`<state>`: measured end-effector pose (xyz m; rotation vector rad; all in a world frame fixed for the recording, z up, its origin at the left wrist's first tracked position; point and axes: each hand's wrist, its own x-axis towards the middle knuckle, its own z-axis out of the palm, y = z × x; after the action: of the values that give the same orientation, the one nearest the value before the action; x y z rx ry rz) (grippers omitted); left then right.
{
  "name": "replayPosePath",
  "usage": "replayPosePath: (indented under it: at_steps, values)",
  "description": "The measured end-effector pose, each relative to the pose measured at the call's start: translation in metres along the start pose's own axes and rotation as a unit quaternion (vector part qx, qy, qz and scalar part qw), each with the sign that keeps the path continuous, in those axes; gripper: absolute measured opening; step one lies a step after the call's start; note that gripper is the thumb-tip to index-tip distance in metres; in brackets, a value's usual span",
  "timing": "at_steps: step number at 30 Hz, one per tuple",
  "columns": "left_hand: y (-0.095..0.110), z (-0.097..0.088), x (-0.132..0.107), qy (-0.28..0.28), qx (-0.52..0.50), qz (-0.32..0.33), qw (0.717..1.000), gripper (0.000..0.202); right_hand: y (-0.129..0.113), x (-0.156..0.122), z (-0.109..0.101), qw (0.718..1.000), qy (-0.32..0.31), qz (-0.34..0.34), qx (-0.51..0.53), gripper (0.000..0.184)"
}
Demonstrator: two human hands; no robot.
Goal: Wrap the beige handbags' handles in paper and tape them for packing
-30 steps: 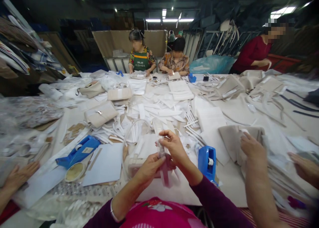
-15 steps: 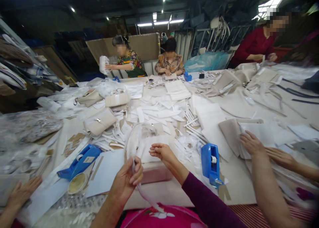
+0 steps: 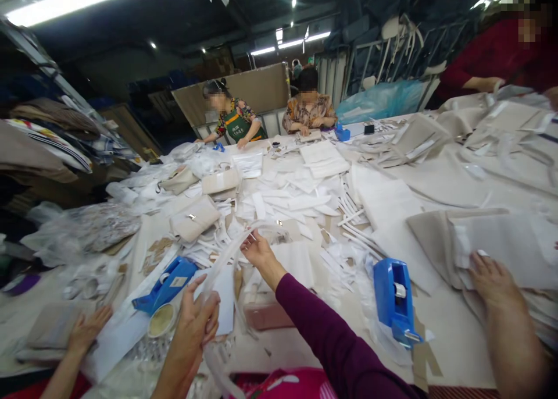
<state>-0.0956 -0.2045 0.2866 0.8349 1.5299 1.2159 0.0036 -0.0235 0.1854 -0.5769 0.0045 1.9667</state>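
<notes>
A blue tape dispenser point(image 3: 166, 287) lies on the table point(image 3: 344, 358) beyond the left hand point(image 3: 198, 314), whose fingers curl around a whitish strap point(image 3: 223, 260). The strap arches to the right hand point(image 3: 257, 250), which pinches it beside a pale bag point(image 3: 269, 316); a second blue dispenser point(image 3: 393, 300) stands farther right.

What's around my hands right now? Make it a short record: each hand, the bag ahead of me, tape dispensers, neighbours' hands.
Left hand: fingers curled about a translucent strap
Right hand: fingertips at the strap's upper arc; firmness of grip unclear
Bag ahead: on the table, pinkish front, white padding on top
Tape dispensers: two, blue; one left of the bag, one right
Neighbours' hands: one at left, one at right, each on beige goods
</notes>
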Motion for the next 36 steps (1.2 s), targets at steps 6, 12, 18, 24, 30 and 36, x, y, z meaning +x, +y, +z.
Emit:
replayPosePath:
  at_steps: [6,12,18,24,30,36]
  values:
    - [-0.025,-0.027,0.028,-0.07,0.09,-0.037,0.993,0.043,-0.029,-0.003,0.0,0.995,0.079,-0.037,-0.051,0.025]
    - [-0.03,0.009,0.034,-0.32,0.005,-0.14,0.937,0.039,-0.096,-0.007,0.004,0.976,0.138,-0.11,-0.128,0.024]
    - [-0.027,0.07,0.064,-0.288,-0.214,-0.093,0.929,0.028,-0.123,-0.07,-0.028,0.976,0.041,-0.094,-0.191,0.009]
    - [-0.016,0.113,0.086,-0.237,-0.282,-0.093,0.925,0.024,-0.08,-0.178,-0.092,0.943,-0.078,0.035,-0.322,0.043]
    - [-0.027,0.142,0.072,-0.253,-0.27,-0.079,0.926,0.028,-0.037,-0.226,-0.107,0.935,-0.084,0.033,-0.343,0.052]
    - [-0.023,0.152,0.079,-0.276,-0.282,-0.106,0.913,0.028,-0.012,-0.232,-0.121,0.931,-0.101,0.022,-0.351,0.065]
